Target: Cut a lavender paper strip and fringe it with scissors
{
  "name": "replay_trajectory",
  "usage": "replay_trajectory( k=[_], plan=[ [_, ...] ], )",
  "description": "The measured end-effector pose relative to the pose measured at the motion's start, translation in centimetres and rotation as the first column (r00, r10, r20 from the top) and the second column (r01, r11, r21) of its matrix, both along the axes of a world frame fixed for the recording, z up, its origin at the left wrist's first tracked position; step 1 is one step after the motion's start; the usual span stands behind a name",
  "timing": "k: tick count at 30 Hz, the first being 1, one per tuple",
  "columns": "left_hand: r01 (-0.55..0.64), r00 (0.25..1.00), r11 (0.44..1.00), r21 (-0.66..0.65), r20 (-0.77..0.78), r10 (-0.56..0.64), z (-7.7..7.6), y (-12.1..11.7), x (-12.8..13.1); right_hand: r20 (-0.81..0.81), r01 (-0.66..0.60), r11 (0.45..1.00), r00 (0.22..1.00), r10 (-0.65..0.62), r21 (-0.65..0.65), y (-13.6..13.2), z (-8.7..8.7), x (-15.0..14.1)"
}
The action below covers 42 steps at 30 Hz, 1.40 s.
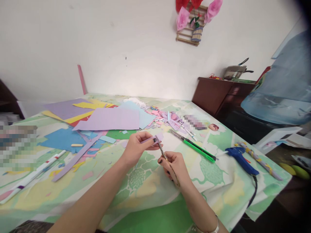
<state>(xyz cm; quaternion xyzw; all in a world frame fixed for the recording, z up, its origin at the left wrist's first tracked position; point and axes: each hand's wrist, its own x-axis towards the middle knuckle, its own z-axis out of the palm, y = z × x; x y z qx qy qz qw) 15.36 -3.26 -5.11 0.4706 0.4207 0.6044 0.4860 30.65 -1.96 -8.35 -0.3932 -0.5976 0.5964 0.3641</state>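
Note:
Between the thumb and fingers of my left hand (139,144) is a small piece of light purple paper (159,138). My right hand (176,165) grips a pair of scissors (162,150) by the handles, and the blades point up and left. Their tips meet the purple paper close to my left thumb. Part of the handles is hidden by my right fingers. Behind my hands lies a large lilac sheet (111,119), and a long lilac strip (77,157) stretches out to the left.
A green utility knife (198,149) lies to the right, with a blue glue gun (243,160) and a wrapped stick (263,161) beyond it. Paper scraps (173,118) heap behind. Blue foam sheets (58,139) and a white ruler-like stick (34,176) are at left.

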Motion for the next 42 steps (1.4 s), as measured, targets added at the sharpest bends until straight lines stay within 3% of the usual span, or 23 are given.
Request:
replay_trajectory(
  k=[15,42],
  plan=[
    [-0.003,1.000,1.000,0.007,0.013,0.003,-0.1,0.1,0.0,-0.102,-0.101,0.992,0.989,0.108,0.073,0.2,-0.8,0.4],
    [-0.023,1.000,0.999,0.031,0.014,0.022,0.0,0.0,-0.1,-0.039,-0.016,1.000,0.999,0.017,0.019,-0.1,0.3,-0.1]
  ],
)
